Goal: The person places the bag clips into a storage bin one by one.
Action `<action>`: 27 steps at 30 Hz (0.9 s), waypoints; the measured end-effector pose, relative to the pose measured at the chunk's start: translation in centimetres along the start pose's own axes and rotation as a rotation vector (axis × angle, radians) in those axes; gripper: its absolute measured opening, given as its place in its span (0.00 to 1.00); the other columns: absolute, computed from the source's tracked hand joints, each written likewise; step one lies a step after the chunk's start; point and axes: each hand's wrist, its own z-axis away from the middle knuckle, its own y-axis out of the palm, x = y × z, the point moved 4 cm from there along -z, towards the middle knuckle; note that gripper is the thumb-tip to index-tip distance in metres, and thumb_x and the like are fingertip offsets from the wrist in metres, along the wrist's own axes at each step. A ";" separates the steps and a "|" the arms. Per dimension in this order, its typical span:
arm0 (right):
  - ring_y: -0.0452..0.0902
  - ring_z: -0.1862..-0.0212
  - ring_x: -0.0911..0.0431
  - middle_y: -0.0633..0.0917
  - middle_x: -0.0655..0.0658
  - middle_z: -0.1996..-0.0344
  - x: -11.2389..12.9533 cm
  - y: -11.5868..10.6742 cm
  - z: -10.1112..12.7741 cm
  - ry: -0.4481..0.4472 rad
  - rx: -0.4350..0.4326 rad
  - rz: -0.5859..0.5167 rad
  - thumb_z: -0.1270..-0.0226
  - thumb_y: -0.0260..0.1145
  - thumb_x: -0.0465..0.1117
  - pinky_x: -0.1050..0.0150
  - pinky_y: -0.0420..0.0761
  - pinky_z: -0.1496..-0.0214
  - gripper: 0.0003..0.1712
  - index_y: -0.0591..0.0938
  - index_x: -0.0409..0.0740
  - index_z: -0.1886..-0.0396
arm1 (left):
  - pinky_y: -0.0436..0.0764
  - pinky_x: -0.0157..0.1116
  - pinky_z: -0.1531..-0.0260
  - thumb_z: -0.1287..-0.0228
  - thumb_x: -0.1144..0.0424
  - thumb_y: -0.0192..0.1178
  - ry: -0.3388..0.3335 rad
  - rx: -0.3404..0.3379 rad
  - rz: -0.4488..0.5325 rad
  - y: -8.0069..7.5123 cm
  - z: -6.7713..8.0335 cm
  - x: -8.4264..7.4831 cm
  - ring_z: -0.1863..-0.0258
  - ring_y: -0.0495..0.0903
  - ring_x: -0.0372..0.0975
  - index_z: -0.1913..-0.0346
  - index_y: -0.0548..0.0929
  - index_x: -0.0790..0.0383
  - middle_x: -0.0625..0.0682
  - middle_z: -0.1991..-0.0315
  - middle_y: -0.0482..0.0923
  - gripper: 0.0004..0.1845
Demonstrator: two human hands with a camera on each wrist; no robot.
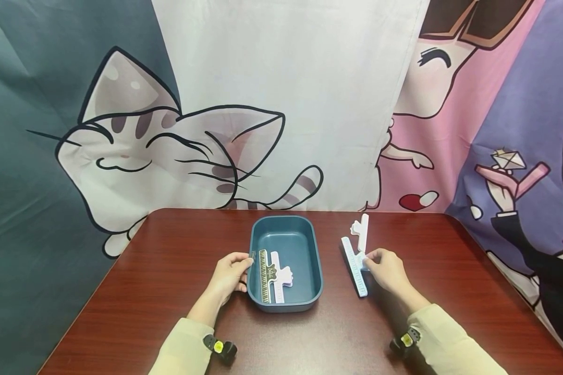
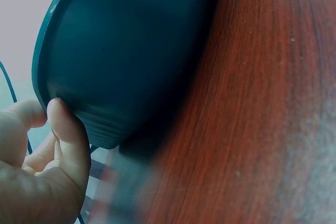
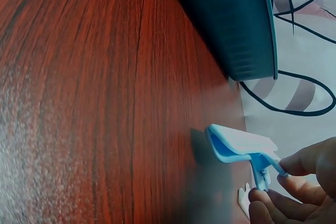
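Left hand (image 1: 229, 276) at tray rim (image 1: 252, 245), right hand (image 1: 388, 271) pinching clip (image 1: 355, 265)

Surface (image 1: 169, 291): dark red-brown wood grain, glossy, with rounded far corners; its far edge meets a hanging printed cloth.
Tray (image 1: 315, 260): blue-grey, oblong with rounded corners, resting directly on the surface near the middle, closer to the far edge than to the near edge, long side running far to near.
Light-blue clip (image 1: 355, 265): long bar lying on the surface just right of the tray, apart from it, pointing roughly far to near.
White clip (image 1: 361, 229): at the far end of the light-blue clip, nearer the far edge.
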 end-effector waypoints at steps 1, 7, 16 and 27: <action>0.74 0.68 0.51 0.84 0.39 0.70 0.0 0.0 0.0 0.002 0.002 -0.004 0.41 0.63 0.38 0.63 0.71 0.68 0.10 0.82 0.34 0.65 | 0.73 0.30 0.91 0.38 0.65 0.58 -0.001 0.004 -0.001 0.0 0.2 -0.3 0.87 0.72 0.35 0.49 0.76 0.69 0.50 0.81 0.76 0.16; 0.75 0.69 0.51 0.84 0.38 0.70 0.1 0.2 0.0 0.003 0.004 -0.020 0.42 0.62 0.38 0.63 0.72 0.68 0.11 0.82 0.33 0.65 | 0.73 0.30 0.91 0.37 0.66 0.57 0.000 0.018 0.005 0.0 0.2 -0.4 0.87 0.71 0.35 0.48 0.75 0.71 0.49 0.81 0.76 0.17; 0.75 0.76 0.58 0.84 0.40 0.71 0.2 0.5 0.1 0.032 0.027 -0.068 0.41 0.62 0.38 0.66 0.74 0.73 0.12 0.81 0.33 0.63 | 0.72 0.29 0.92 0.38 0.65 0.58 0.010 0.009 0.005 0.0 0.1 -0.1 0.87 0.72 0.34 0.48 0.75 0.70 0.49 0.81 0.76 0.17; 0.80 0.76 0.53 0.83 0.33 0.64 0.5 0.7 0.3 0.054 0.065 -0.167 0.38 0.61 0.36 0.66 0.80 0.76 0.16 0.78 0.30 0.54 | 0.72 0.31 0.91 0.37 0.64 0.58 -0.001 0.019 0.006 0.0 -0.3 0.1 0.86 0.71 0.35 0.46 0.74 0.71 0.49 0.81 0.76 0.18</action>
